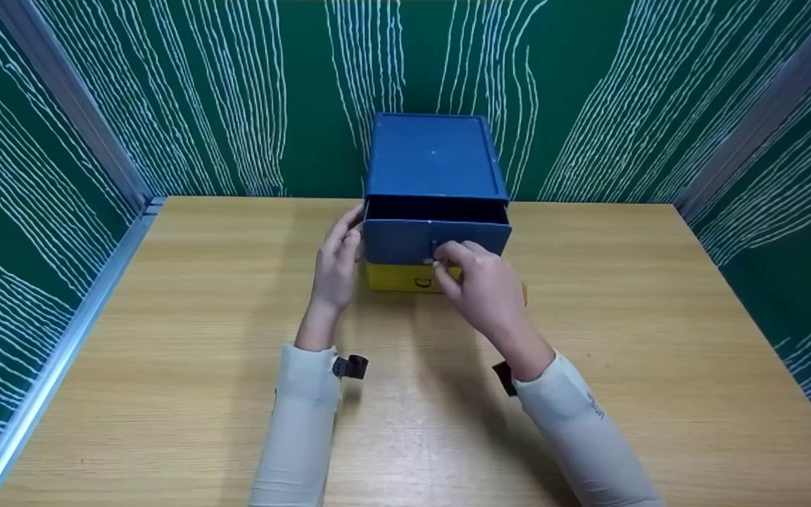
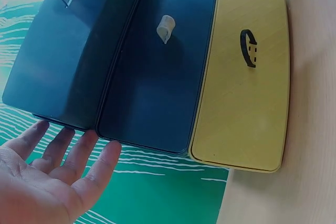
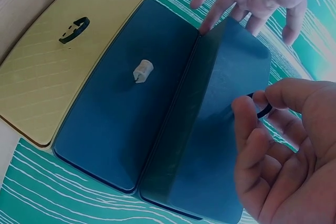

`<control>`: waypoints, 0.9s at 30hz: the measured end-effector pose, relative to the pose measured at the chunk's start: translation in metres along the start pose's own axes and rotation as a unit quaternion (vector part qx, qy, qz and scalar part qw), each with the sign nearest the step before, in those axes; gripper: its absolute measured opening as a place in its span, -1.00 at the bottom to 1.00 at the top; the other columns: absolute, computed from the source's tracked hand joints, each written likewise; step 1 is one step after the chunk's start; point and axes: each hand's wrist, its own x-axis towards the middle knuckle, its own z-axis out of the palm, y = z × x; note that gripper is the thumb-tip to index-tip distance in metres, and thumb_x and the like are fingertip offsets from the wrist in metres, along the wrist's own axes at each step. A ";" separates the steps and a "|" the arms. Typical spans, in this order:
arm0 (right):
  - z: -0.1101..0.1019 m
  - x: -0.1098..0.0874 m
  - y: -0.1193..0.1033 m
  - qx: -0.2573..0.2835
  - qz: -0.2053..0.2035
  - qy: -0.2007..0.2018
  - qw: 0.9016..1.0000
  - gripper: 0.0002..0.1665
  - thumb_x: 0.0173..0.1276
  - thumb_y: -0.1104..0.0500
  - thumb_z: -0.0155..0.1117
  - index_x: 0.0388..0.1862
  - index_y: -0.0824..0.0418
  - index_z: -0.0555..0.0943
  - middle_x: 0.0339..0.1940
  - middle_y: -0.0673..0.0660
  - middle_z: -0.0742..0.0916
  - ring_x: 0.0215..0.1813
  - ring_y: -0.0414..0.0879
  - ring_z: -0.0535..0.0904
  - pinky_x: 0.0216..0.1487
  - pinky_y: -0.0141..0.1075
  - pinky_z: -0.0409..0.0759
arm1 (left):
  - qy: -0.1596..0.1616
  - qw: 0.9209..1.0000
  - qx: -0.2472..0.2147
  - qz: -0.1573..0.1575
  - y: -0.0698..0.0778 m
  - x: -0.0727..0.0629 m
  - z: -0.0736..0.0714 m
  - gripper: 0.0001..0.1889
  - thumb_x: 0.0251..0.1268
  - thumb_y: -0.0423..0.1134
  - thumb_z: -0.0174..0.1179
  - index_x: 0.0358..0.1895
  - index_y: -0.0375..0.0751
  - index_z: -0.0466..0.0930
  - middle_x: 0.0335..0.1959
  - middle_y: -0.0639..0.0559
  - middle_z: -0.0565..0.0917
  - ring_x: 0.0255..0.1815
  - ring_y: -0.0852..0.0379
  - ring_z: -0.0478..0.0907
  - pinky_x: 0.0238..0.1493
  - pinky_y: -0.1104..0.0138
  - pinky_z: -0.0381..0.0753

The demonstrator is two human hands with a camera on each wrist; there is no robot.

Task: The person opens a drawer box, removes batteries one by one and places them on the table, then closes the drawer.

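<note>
A small drawer cabinet (image 1: 434, 155) stands at the back of the table, with a blue top. Its top blue drawer (image 1: 398, 239) is pulled partly out, and no contents show in the visible part. My right hand (image 1: 486, 285) pinches that drawer's dark loop handle (image 3: 265, 109) between thumb and finger. At the cabinet's left side is my left hand (image 1: 335, 271), its fingers spread and the fingertips at the side wall. Below the pulled drawer, a middle blue drawer (image 2: 152, 87) has a white knob (image 2: 166, 27). The yellow bottom drawer (image 2: 241, 108) carries a black loop handle (image 2: 247, 48); both lower drawers are closed.
The cabinet stands on a wooden table (image 1: 180, 338). Green walls (image 1: 314, 105) with white wavy lines rise behind and at both sides. A metal rail (image 1: 60, 366) runs along the left table edge. Dark wrist straps (image 1: 353, 366) sit on both sleeves.
</note>
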 end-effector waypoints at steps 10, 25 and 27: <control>0.004 0.010 0.004 0.016 0.030 -0.016 0.999 -0.88 0.34 0.14 0.20 -0.27 0.11 0.67 -0.35 0.07 0.71 -0.34 -0.08 0.63 -0.27 -0.24 0.66 | -0.001 1.000 0.014 -0.003 0.000 0.000 -0.001 -0.49 0.49 -0.15 -0.25 0.43 -0.17 0.26 0.40 -0.11 0.36 0.28 -0.04 0.40 0.05 0.11 0.50; 0.008 0.021 0.009 0.002 0.031 -0.012 0.999 -0.85 0.36 0.14 0.17 -0.24 0.12 0.67 -0.36 0.09 0.71 -0.39 -0.06 0.58 -0.32 -0.25 0.62 | -0.015 1.000 -0.008 0.022 -0.002 0.001 -0.001 -0.27 0.41 0.28 -0.22 0.42 -0.20 0.26 0.36 -0.19 0.40 0.29 -0.07 0.45 0.03 -0.16 0.49; 0.008 0.023 0.010 0.000 0.031 -0.013 0.999 -0.85 0.35 0.14 0.17 -0.24 0.13 0.67 -0.35 0.10 0.71 -0.39 -0.05 0.58 -0.31 -0.24 0.62 | -0.015 1.000 -0.011 0.022 -0.002 0.001 -0.001 -0.19 0.35 0.37 -0.21 0.42 -0.20 0.26 0.36 -0.19 0.40 0.30 -0.07 0.44 0.03 -0.18 0.48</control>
